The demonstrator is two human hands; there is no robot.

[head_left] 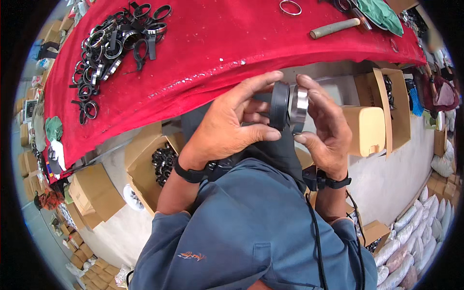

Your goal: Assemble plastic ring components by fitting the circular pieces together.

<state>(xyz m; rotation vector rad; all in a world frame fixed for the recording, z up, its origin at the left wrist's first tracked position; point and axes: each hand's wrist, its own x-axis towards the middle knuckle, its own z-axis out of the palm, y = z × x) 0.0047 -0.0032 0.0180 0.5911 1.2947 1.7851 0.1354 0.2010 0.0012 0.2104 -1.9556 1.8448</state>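
Left hand (227, 123) and right hand (326, 125) raised together at frame centre, just below the near edge of the bench (203, 53) with its red cloth. Left-hand fingers (258, 82) curl around a black ring (279, 105), thumb under at 6 o'clock, index over the top at 12, pinching it edge-on. Right-hand fingers (314, 89) pinch a shiny metal ring (298, 108) the same way, thumb low, other fingers wrapped over the top. The two rings sit face to face, touching or nearly so; the seam is too narrow to say whether they are joined. Black wrist straps on both forearms, a cable running down from the right one over a blue-grey shirt. On the bench at 10 o'clock from the hands, a heap of black and metal rings (113, 43) with strap-like tabs. At 12 to 1 o'clock, a single loose metal ring (290, 7) near the far edge, a tool with a pale cylindrical handle (336, 27) and a green cloth (382, 14) beside it. Under the bench at 8 o'clock, an open cardboard box (145, 169) holding dark rings. At 3 o'clock, a closed tan box (367, 130) just beside the right hand, with a bigger open carton (394, 111) behind it. White sacks (415, 241) lie on the floor at 4 o'clock.
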